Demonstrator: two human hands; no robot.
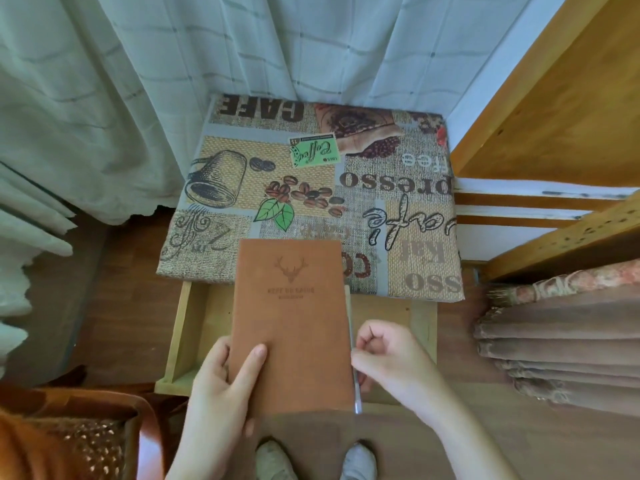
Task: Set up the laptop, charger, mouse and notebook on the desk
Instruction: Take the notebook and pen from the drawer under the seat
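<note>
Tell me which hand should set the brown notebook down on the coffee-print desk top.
Left, probably. The left hand already grips the notebook along its spine edge, thumb on the cover, carrying it. The right hand only pinches the pen at the notebook's right edge. The desk top lies straight ahead.

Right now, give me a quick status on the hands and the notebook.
Left hand gripping notebook. Right hand pinching pen at its edge. Notebook held above open drawer, not yet on desk. Desktop unobstructed.

I see a brown notebook (291, 320) stamped with a deer head, a coffee-print tablecloth (398, 209) in tan, grey and green, and pale checked curtains (138, 81).
</note>
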